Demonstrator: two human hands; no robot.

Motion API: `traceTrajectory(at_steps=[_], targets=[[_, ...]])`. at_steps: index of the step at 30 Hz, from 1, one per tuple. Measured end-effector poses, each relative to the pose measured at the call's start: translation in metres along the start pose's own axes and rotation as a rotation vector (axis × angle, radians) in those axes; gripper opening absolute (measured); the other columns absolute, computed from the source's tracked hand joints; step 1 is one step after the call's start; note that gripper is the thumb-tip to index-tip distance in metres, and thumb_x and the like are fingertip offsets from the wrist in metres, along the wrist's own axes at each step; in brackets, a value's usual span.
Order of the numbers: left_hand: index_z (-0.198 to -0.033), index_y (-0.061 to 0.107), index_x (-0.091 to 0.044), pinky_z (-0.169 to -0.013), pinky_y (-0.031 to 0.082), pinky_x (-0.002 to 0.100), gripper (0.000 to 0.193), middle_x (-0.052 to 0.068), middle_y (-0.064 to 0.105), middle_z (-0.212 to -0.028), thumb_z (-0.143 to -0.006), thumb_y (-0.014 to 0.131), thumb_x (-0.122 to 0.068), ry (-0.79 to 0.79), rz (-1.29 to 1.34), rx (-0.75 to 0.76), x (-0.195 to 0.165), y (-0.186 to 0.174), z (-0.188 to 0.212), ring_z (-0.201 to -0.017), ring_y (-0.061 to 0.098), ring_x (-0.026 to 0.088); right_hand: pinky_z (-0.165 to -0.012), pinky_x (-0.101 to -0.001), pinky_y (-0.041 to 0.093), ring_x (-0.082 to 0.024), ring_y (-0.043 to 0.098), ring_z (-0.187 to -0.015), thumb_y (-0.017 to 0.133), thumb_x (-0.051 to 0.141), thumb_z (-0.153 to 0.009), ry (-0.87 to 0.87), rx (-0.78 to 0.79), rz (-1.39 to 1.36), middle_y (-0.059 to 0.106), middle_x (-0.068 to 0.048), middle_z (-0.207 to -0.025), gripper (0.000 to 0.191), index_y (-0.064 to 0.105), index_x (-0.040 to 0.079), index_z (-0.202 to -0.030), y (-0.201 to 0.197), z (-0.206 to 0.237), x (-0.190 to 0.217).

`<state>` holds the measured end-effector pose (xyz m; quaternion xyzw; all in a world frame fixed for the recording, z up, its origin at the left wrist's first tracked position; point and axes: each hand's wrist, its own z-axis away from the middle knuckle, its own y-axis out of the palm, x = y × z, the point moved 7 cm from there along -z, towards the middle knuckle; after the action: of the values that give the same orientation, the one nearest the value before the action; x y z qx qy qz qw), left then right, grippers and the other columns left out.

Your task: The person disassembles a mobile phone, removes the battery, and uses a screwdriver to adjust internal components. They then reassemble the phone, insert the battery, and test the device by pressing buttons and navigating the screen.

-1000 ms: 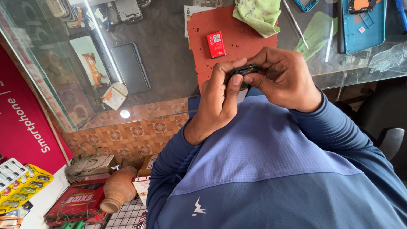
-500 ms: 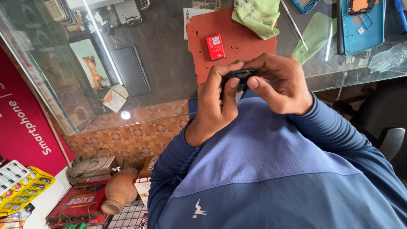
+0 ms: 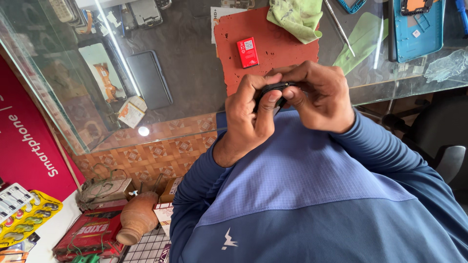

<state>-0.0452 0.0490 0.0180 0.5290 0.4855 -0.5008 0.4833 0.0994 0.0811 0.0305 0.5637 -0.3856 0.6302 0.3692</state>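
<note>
Both my hands are raised in front of my chest, over the near edge of a glass counter [image 3: 195,58]. Together they grip a small black device [image 3: 274,89], mostly hidden by my fingers. My left hand [image 3: 248,117] wraps it from the left, with the thumb pressed on its near edge. My right hand [image 3: 319,97] holds it from the right, fingertips pinching its top. Just beyond my hands a red-brown work mat [image 3: 287,46] lies on the glass with a small red battery [image 3: 247,52] on it.
On the counter are a green cloth [image 3: 297,17], a thin metal tool [image 3: 339,27], a green plastic sheet [image 3: 363,48] and a blue phone frame [image 3: 419,31]. A dark phone [image 3: 148,80] lies under the glass. A clay pot [image 3: 137,219] and a yellow blister pack [image 3: 27,216] sit lower left.
My hands stay in nearly the same place. My fingers have shifted a little on the black device, and my left thumb now presses on its edge.
</note>
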Motion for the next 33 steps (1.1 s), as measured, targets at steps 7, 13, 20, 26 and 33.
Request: traceTrajectory(at_steps=[7, 13, 20, 26, 33], targets=[[-0.143, 0.052, 0.001, -0.093, 0.055, 0.021, 0.029, 0.010, 0.070, -0.116, -0.117, 0.052, -0.013, -0.136, 0.307, 0.119, 0.006, -0.002, -0.004, -0.103, 0.067, 0.008, -0.081, -0.0239, 0.057, -0.010, 0.068, -0.092, 0.067, -0.007, -0.100, 0.147, 0.028, -0.097, 0.070, -0.011, -0.099, 0.014, 0.057, -0.006, -0.110, -0.005, -0.004, -0.021], [-0.136, 0.053, 0.002, -0.095, 0.059, 0.023, 0.022, 0.011, 0.071, -0.118, -0.118, 0.052, -0.010, -0.075, 0.261, 0.072, 0.012, 0.001, -0.003, -0.107, 0.070, 0.010, -0.071, -0.0224, 0.053, -0.008, 0.066, -0.084, 0.069, -0.008, -0.099, 0.217, -0.020, -0.021, 0.070, -0.008, -0.092, 0.014, 0.056, -0.005, -0.105, -0.003, -0.002, -0.030], [-0.142, 0.051, 0.006, -0.092, 0.062, 0.034, 0.032, 0.015, 0.067, -0.123, -0.117, 0.052, -0.013, -0.365, 0.587, 0.031, 0.037, -0.002, -0.001, -0.105, 0.071, 0.018, -0.077, -0.0228, 0.054, -0.006, 0.062, -0.088, 0.055, 0.011, -0.115, 0.324, 0.039, -0.232, 0.064, -0.007, -0.097, 0.019, 0.059, -0.007, -0.114, -0.005, -0.007, -0.036], [-0.154, 0.041, 0.005, -0.101, 0.063, 0.052, 0.046, 0.018, 0.062, -0.136, -0.113, 0.048, -0.014, -0.511, 0.912, 0.066, 0.032, 0.001, -0.001, -0.117, 0.070, 0.029, -0.082, -0.0284, 0.055, -0.014, 0.066, -0.092, 0.048, 0.014, -0.110, 0.382, 0.072, -0.535, 0.068, -0.014, -0.111, 0.037, 0.057, -0.013, -0.133, -0.006, -0.004, -0.037], [-0.161, 0.033, 0.006, -0.111, 0.058, 0.053, 0.057, 0.019, 0.054, -0.149, -0.111, 0.042, -0.020, -0.495, 0.900, 0.124, 0.019, -0.004, 0.002, -0.130, 0.064, 0.031, -0.088, -0.0285, 0.057, -0.017, 0.069, -0.099, 0.051, 0.009, -0.104, 0.354, 0.074, -0.474, 0.070, -0.014, -0.112, 0.034, 0.059, -0.013, -0.129, -0.005, -0.004, -0.041]])
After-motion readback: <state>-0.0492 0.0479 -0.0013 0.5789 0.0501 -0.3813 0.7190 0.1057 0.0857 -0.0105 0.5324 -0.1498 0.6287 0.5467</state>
